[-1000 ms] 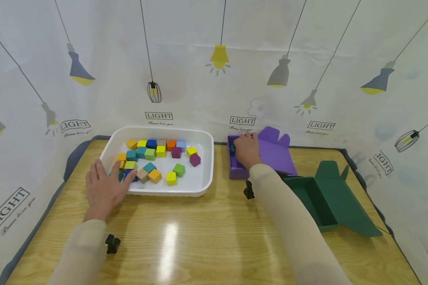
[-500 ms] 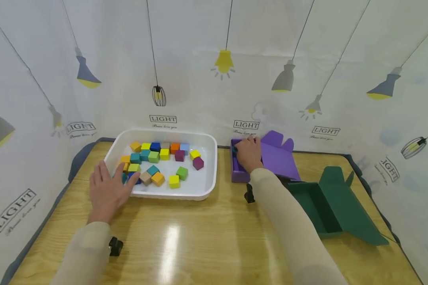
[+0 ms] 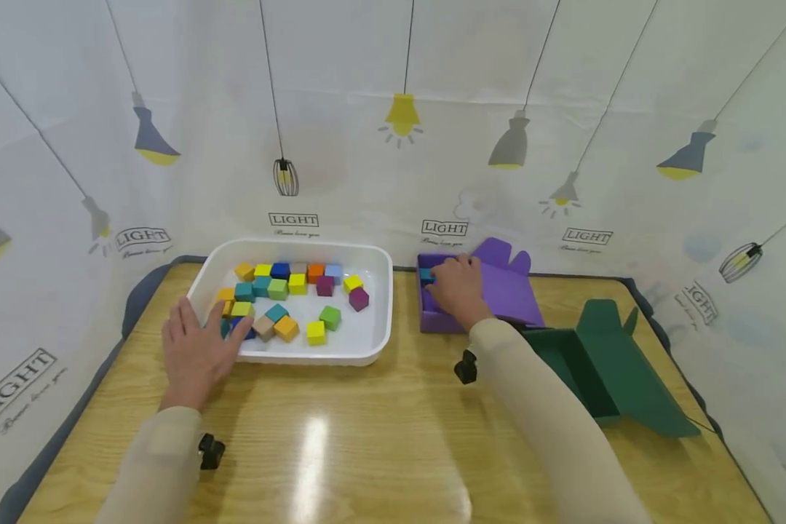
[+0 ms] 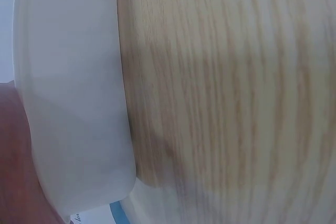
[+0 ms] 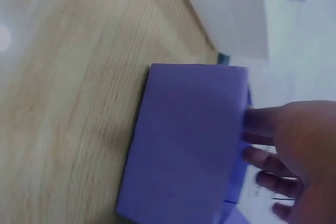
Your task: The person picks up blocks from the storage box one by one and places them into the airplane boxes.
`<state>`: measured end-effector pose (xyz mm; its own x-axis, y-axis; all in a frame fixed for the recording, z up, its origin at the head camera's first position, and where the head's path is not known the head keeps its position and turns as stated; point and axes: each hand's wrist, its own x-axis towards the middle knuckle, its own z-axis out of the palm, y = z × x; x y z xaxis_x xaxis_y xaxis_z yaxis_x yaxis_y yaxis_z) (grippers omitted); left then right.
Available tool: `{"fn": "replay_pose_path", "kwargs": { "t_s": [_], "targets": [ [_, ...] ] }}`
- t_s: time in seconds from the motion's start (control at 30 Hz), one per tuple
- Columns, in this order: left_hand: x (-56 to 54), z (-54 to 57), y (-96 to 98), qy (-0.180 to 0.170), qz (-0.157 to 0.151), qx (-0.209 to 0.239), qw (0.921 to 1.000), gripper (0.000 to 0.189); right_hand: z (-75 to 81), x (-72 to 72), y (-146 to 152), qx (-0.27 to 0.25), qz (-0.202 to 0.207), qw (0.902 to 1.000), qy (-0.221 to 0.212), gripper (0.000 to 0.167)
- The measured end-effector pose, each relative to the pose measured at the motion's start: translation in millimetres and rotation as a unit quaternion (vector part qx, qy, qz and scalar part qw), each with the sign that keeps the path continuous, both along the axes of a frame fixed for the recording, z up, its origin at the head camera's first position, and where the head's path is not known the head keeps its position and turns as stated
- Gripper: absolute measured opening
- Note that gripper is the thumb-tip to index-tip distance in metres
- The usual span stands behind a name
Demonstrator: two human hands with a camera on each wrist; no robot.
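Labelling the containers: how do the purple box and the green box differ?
Colour: one purple box, one green box.
Place: the purple box stands by the back edge of the table; the green box sits nearer the person, further right.
Contents: a teal block and the right hand's fingers are in the purple box; no block shows in the green box's visible part.
Shared: both lids open to the right.
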<state>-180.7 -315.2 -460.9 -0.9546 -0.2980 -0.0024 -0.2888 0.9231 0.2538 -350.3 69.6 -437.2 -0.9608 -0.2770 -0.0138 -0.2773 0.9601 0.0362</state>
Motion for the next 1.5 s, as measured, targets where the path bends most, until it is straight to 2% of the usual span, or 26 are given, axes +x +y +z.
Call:
{"fn": "replay_pose_path", "kwargs": {
  "t_s": [0.13, 0.23, 0.37, 0.5, 0.83, 1.1, 1.5],
  "targets": [
    [0.2, -1.9, -0.7, -0.003, -0.003, 0.003, 1.0, 0.095, 9.0, 27.0, 4.5, -0.015, 0.018, 0.9997, -0.011, 0.034],
    [-0.2, -2.8, -2.2, -0.003, -0.003, 0.0, 1.0, 0.096, 10.9, 42.5, 7.0, -0.035, 0.036, 0.9988, 0.003, 0.034],
    [-0.1, -2.3, -2.1, -0.005, -0.002, 0.006, 1.0, 0.096, 11.3, 55.2, 12.3, -0.047, 0.044, 0.9978, 0.014, 0.031],
    [0.5, -1.5, 1.6, -0.01, -0.002, 0.015, 0.9998, 0.095, 10.2, 64.1, 20.6, -0.051, 0.045, 0.9976, 0.013, 0.021],
    [-1.9, -2.2, 3.0, -0.02, 0.002, 0.016, 0.9997, 0.098, 3.7, 74.4, 30.5, -0.055, 0.059, 0.9962, 0.032, 0.016],
    [0.7, -2.4, 5.2, -0.024, 0.005, 0.028, 0.9993, 0.098, -1.8, 79.4, 33.6, -0.053, 0.057, 0.9963, 0.037, 0.018],
    [4.2, -0.9, 9.9, -0.029, 0.007, 0.015, 0.9994, 0.099, -2.1, 93.2, 38.2, -0.058, 0.056, 0.996, 0.04, 0.018]
  ]
}}
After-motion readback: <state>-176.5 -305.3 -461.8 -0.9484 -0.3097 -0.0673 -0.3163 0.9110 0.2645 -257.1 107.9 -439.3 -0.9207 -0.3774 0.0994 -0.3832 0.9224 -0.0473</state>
